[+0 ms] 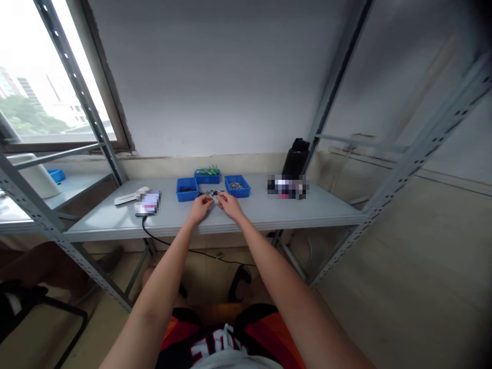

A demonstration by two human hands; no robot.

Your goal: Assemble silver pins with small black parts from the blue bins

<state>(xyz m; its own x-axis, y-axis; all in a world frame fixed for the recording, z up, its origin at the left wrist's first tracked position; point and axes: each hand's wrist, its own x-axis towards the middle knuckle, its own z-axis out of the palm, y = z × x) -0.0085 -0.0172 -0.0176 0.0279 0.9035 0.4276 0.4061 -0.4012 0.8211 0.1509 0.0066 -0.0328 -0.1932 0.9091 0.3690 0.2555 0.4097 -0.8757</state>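
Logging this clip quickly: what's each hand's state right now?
Left hand: curled near the small parts; whether it holds anything cannot be told.
Right hand: curled near them too; what it holds, if anything, cannot be told.

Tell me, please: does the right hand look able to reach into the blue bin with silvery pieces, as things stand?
Probably yes. The right hand is close to the near side of that blue bin, the bin's top is open, and nothing visible stands between them.
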